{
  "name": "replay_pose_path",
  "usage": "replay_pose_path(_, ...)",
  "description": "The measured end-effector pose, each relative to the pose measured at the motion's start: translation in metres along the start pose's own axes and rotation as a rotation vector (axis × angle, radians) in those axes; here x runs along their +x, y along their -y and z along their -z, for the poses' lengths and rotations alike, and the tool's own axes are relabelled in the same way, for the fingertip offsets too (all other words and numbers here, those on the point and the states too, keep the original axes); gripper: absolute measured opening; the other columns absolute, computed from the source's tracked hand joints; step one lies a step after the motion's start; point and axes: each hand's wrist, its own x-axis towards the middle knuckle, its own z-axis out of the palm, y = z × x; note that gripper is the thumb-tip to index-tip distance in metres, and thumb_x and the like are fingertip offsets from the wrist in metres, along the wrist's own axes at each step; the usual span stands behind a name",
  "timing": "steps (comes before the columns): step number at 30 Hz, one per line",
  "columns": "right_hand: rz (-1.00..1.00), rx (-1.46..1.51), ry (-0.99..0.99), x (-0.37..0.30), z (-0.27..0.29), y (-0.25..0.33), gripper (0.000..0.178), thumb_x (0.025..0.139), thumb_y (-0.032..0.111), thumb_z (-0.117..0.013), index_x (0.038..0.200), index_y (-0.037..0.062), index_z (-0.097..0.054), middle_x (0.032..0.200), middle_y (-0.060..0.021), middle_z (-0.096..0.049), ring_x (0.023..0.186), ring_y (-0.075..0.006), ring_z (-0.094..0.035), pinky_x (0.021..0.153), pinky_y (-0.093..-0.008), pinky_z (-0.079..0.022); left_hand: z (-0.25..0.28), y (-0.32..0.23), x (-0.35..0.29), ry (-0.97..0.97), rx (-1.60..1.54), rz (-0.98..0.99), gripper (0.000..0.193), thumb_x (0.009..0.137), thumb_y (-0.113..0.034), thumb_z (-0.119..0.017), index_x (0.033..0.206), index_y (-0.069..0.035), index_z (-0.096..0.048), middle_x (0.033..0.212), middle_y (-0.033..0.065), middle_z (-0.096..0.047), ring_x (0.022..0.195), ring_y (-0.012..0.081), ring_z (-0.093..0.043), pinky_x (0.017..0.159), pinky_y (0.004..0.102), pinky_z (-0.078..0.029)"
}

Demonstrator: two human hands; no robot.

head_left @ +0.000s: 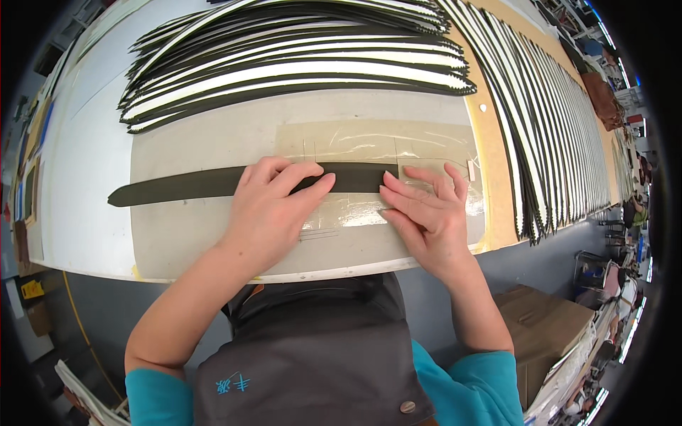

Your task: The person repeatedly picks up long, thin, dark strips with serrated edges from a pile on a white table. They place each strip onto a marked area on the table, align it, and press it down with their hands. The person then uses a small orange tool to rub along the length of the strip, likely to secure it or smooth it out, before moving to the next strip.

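A long, flat black strip [359, 177] lies crosswise on the grey work mat, its left end tapering to a blunt point and its right end cut square. My left hand [273, 206] bends over the strip's middle, fingers on its far edge, and grips it with thumb and index finger nearly together. At the square end, the fingertips of my right hand [430, 213] touch the strip's edge. That hand's thumb sits just below the strip on the mat, and its other fingers are spread. A clear sheet with thin drawn lines [426, 145] lies beneath the strip's right part.
A thick pile of black strips with white faces [305, 67] lies along the far side. More such strips stand in a slanting row [550, 121] at the right. The white table's front edge [334, 273] runs close to my apron. A brown box [536, 319] stands low at the right.
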Motion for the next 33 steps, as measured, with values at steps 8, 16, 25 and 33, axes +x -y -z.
replay_pose_path(8, -0.044, -0.047, 0.026, 0.000, 0.001, -0.002, 0.044, 0.086, 0.028, -0.084, 0.127, 0.0127, -0.076, 0.147, -0.0090, -0.064, 0.142, -0.0335, -0.051, 0.120, -0.0548, -0.029, 0.002, 0.002, 0.004, -0.019, -0.034, 0.017, 0.036, 0.085, -0.005, -0.074, 0.119, -0.016, -0.080, 0.128, 0.0021, -0.070, 0.106, 0.0284, -0.058, 0.093, 0.0407, -0.047)
replay_pose_path(16, -0.110, -0.067, 0.050, 0.005, -0.002, 0.002, 0.054, 0.090, 0.034, -0.080, 0.137, 0.0117, -0.071, 0.163, -0.0202, -0.045, 0.154, -0.0406, -0.035, 0.122, -0.0544, -0.024, -0.002, 0.000, 0.009, -0.058, -0.002, 0.019, 0.036, 0.082, -0.003, -0.074, 0.116, -0.014, -0.081, 0.124, 0.0022, -0.071, 0.100, 0.0271, -0.059, 0.089, 0.0389, -0.046)
replay_pose_path(25, -0.106, -0.034, -0.024, 0.000, 0.000, -0.005, 0.044, 0.083, 0.031, -0.086, 0.124, 0.0144, -0.078, 0.155, -0.0189, -0.055, 0.151, -0.0400, -0.041, 0.118, -0.0574, -0.030, -0.002, -0.001, 0.011, -0.038, -0.022, 0.020, 0.030, 0.087, -0.004, -0.076, 0.115, -0.013, -0.081, 0.123, 0.0051, -0.072, 0.098, 0.0272, -0.059, 0.089, 0.0375, -0.046)
replay_pose_path(33, -0.119, -0.041, -0.015, 0.004, -0.002, -0.002, 0.038, 0.083, 0.022, -0.085, 0.119, 0.0136, -0.080, 0.153, -0.0185, -0.057, 0.149, -0.0424, -0.043, 0.118, -0.0557, -0.032, 0.007, 0.005, 0.006, -0.009, -0.147, 0.031, 0.033, 0.087, 0.000, -0.074, 0.117, -0.011, -0.080, 0.127, 0.0080, -0.071, 0.102, 0.0291, -0.060, 0.088, 0.0375, -0.050)
